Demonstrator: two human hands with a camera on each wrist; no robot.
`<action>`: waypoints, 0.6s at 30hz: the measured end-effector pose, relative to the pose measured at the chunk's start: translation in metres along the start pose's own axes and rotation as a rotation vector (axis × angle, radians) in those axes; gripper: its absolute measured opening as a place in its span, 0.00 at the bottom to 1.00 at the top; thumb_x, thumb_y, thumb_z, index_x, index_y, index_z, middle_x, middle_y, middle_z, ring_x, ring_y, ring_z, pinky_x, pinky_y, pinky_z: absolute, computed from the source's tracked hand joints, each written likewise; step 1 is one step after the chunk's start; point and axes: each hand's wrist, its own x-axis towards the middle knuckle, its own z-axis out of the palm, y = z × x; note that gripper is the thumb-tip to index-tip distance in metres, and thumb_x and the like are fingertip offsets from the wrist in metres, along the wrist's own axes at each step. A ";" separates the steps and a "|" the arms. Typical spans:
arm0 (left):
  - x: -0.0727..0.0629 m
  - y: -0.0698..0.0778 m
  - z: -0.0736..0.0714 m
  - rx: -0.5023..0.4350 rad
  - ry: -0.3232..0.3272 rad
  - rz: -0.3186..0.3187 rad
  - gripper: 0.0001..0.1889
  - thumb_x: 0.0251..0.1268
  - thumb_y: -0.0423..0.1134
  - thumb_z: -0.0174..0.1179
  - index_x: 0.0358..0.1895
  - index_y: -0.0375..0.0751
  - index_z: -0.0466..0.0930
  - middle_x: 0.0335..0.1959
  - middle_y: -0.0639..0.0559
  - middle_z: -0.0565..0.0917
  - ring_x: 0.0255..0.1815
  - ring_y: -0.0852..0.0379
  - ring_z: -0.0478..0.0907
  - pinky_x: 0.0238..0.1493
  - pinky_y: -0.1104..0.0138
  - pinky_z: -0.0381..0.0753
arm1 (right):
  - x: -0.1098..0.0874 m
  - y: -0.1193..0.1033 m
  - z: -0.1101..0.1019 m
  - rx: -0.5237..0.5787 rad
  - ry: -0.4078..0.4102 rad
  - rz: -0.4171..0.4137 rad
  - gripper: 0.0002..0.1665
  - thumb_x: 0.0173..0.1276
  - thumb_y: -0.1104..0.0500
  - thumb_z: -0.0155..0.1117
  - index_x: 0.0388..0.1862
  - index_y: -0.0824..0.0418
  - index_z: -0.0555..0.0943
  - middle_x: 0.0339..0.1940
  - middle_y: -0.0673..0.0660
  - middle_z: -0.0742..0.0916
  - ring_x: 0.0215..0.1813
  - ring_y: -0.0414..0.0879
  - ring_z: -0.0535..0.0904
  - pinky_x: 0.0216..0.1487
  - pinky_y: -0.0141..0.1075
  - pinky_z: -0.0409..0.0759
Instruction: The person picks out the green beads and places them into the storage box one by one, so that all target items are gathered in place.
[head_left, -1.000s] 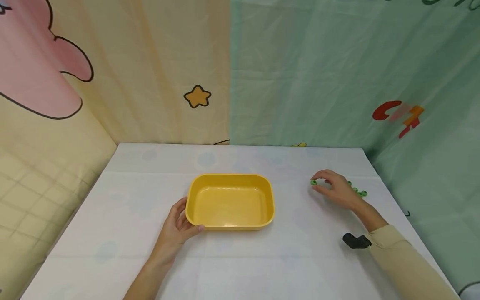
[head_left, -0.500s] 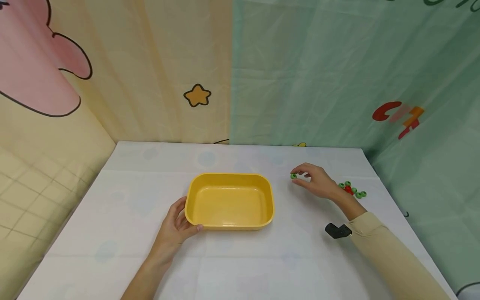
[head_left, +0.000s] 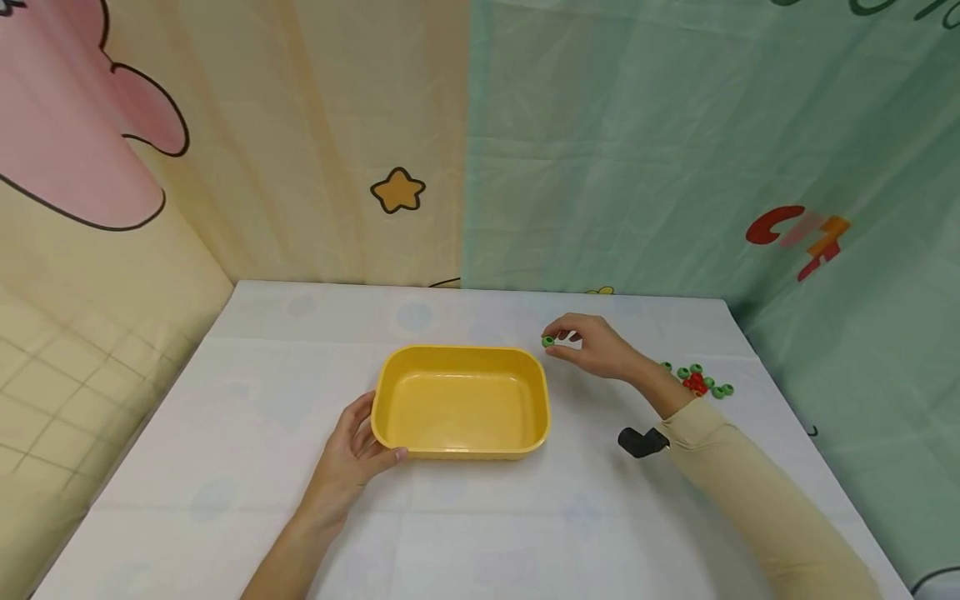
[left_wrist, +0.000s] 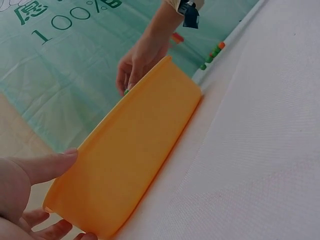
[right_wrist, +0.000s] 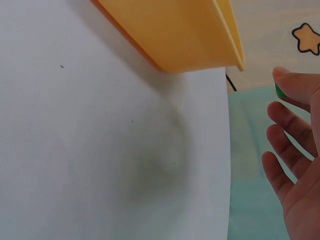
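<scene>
A yellow rectangular tray sits on the table at the centre of the head view. My left hand grips its left end, with the thumb at the near corner and the fingers along the side; in the left wrist view the thumb lies against the outer wall by the rim. Up off the table, beyond the tray's far right corner, my right hand pinches a small green bead between thumb and fingertips. In the right wrist view the bead is mostly hidden behind the thumb.
To the right on the white-covered table lies a loose group of green beads and red beads. A black device sticks out from the right sleeve. Printed curtains hang behind and beside the table.
My right hand has carried the green bead leftward from the bead group to near the tray's far right corner, uncovering more beads. My left hand keeps its grip on the tray.
</scene>
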 end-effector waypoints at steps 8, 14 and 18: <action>0.001 -0.001 -0.002 0.000 0.006 0.007 0.50 0.61 0.25 0.72 0.81 0.40 0.50 0.81 0.45 0.56 0.78 0.41 0.59 0.68 0.69 0.72 | 0.020 -0.014 0.008 0.026 -0.057 -0.027 0.15 0.71 0.58 0.73 0.52 0.63 0.87 0.47 0.52 0.87 0.50 0.52 0.80 0.54 0.51 0.85; 0.001 -0.001 -0.002 -0.001 -0.005 0.010 0.51 0.61 0.26 0.73 0.82 0.40 0.49 0.81 0.44 0.55 0.78 0.40 0.59 0.68 0.68 0.72 | 0.030 -0.023 0.014 0.015 -0.095 -0.045 0.15 0.72 0.58 0.72 0.53 0.64 0.86 0.48 0.52 0.88 0.50 0.51 0.80 0.55 0.49 0.84; 0.001 -0.001 -0.001 -0.006 -0.001 0.007 0.51 0.60 0.25 0.72 0.82 0.40 0.49 0.81 0.45 0.56 0.77 0.41 0.59 0.68 0.68 0.72 | 0.036 -0.030 0.018 0.014 -0.120 -0.055 0.15 0.73 0.58 0.71 0.53 0.64 0.86 0.48 0.52 0.88 0.50 0.51 0.79 0.56 0.48 0.84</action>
